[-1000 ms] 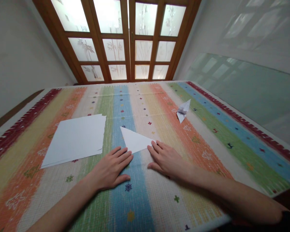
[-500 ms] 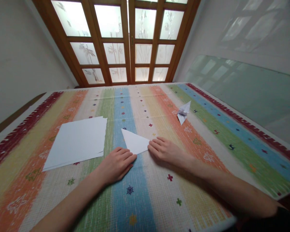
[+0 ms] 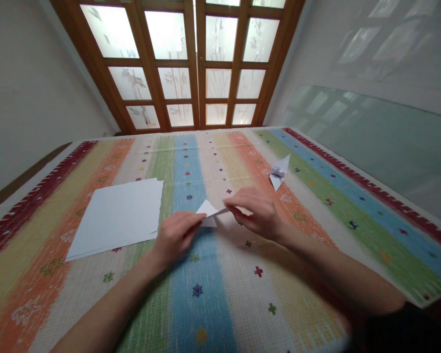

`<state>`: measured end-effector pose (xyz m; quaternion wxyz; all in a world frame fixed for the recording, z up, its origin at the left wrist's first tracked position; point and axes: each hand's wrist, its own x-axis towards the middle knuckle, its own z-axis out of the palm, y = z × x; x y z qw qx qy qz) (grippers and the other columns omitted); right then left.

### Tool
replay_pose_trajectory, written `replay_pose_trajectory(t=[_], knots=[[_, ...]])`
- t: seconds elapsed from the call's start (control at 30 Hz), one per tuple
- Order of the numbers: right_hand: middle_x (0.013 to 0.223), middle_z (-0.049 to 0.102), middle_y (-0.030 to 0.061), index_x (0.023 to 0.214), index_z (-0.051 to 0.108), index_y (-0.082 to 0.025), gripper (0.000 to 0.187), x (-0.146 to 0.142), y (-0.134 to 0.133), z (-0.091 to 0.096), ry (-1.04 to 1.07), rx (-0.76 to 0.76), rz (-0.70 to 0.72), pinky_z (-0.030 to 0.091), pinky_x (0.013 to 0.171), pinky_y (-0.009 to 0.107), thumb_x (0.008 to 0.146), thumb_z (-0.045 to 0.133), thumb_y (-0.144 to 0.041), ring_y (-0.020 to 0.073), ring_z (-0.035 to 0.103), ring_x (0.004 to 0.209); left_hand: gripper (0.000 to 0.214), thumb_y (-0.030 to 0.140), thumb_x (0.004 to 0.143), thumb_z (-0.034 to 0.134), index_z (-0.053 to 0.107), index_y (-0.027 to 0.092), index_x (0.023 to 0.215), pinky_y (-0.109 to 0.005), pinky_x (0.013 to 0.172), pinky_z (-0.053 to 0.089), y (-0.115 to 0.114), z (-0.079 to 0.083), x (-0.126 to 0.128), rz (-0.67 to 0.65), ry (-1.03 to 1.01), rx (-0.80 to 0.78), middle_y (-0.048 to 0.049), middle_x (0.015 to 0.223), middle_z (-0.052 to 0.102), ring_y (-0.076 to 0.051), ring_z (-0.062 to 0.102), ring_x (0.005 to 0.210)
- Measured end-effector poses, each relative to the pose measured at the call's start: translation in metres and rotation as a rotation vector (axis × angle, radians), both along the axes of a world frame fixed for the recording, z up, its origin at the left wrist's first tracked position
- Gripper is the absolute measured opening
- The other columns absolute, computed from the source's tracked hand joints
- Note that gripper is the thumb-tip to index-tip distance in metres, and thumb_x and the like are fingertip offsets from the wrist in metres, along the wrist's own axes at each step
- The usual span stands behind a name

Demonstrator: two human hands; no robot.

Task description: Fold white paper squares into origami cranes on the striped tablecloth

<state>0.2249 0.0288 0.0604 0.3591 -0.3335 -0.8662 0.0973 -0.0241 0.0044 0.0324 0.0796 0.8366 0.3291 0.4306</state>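
1. A striped cloth (image 3: 202, 304) is spread underneath.
2. Sheets (image 3: 117, 215) are stacked at left, not yet folded.
3. By left hand (image 3: 174, 235) and right hand (image 3: 253, 211), paper (image 3: 207, 206) is pinched between thumb and fingers.
4. The paper, held between them, is seemingly part-folded; its long axis is laid roughly crosswise, one corner pointed away.
5. A figure (image 3: 279, 172) is already folded.

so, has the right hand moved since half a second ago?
Yes. The right hand has shifted up in the picture, closer to the small red cross printed on the tablecloth beyond it.
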Motion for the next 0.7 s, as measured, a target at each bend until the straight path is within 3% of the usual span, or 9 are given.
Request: replay_pose_trajectory(t=[0.07,0.13,0.23,0.3,0.4,0.47,0.57,0.7], knots=[[0.113,0.064,0.0095,0.139,0.045,-0.026,0.052,-0.006,0.003,0.003,0.295,-0.099,-0.104,0.050,0.089,0.044,0.092,0.054,-0.045,0.0234,0.063,0.098,0.012,0.024,0.085,0.064,0.073,0.021,0.092,-0.028,0.067,0.055,0.006,0.010,0.006,0.183,-0.268,-0.182,-0.0024,0.081,0.075,-0.016,0.069,0.070],[0.127,0.056,0.0128,0.148,0.027,-0.026,0.073,-0.015,0.007,0.000,0.470,-0.262,-0.092,0.054,0.084,0.041,0.087,0.059,-0.053,0.0223,0.063,0.098,0.018,0.031,0.077,0.071,0.072,0.019,0.092,-0.028,0.065,0.055,0.013,0.016,0.013,0.304,-0.575,-0.351,-0.0024,0.079,0.074,-0.016,0.068,0.068],[0.124,0.059,0.0140,0.141,0.034,-0.021,0.067,-0.030,0.009,-0.010,0.512,-0.573,0.063,0.056,0.077,0.036,0.087,0.056,-0.055,0.0205,0.066,0.092,0.035,0.037,0.067,0.077,0.068,0.016,0.094,-0.024,0.056,0.052,0.025,0.016,0.022,0.282,-0.889,-0.558,0.0002,0.067,0.068,-0.013,0.063,0.058],[0.121,0.062,0.0137,0.131,0.044,-0.018,0.055,-0.040,0.006,-0.019,0.502,-0.719,0.146,0.056,0.080,0.036,0.087,0.057,-0.049,0.0225,0.065,0.099,0.040,0.041,0.067,0.076,0.065,0.015,0.095,-0.022,0.050,0.047,0.030,0.008,0.027,0.268,-0.940,-0.691,0.0023,0.062,0.062,-0.012,0.058,0.053],[0.123,0.063,0.0145,0.125,0.047,-0.016,0.042,-0.053,-0.002,-0.029,0.497,-0.811,0.129,0.056,0.081,0.036,0.087,0.054,-0.033,0.0226,0.066,0.102,0.040,0.046,0.073,0.069,0.062,0.015,0.097,-0.022,0.048,0.043,0.029,-0.006,0.030,0.344,-0.857,-0.739,0.0034,0.061,0.056,-0.011,0.053,0.051],[0.126,0.062,0.0151,0.129,0.044,-0.015,0.044,-0.059,-0.006,-0.033,0.454,-0.806,0.076,0.056,0.083,0.036,0.086,0.050,-0.024,0.0218,0.066,0.103,0.038,0.047,0.081,0.062,0.060,0.016,0.102,-0.027,0.055,0.048,0.024,-0.013,0.032,0.443,-0.716,-0.673,-0.0015,0.075,0.061,-0.014,0.058,0.060],[0.129,0.061,0.0139,0.138,0.040,-0.016,0.051,-0.065,-0.011,-0.035,0.349,-0.760,0.037,0.055,0.087,0.036,0.088,0.044,-0.019,0.0207,0.065,0.105,0.038,0.046,0.090,0.051,0.054,0.019,0.116,-0.042,0.082,0.053,0.016,-0.021,0.034,0.504,-0.455,-0.499,-0.0107,0.109,0.061,-0.024,0.062,0.096],[0.143,0.052,0.0120,0.150,0.027,-0.018,0.053,-0.067,-0.014,-0.035,0.175,-0.643,-0.004,0.049,0.101,0.036,0.098,0.028,-0.020,0.0193,0.054,0.125,0.047,0.046,0.095,0.043,0.042,0.020,0.134,-0.054,0.109,0.038,0.008,-0.027,0.038,0.470,-0.206,-0.335,-0.0157,0.135,0.047,-0.029,0.045,0.130]])
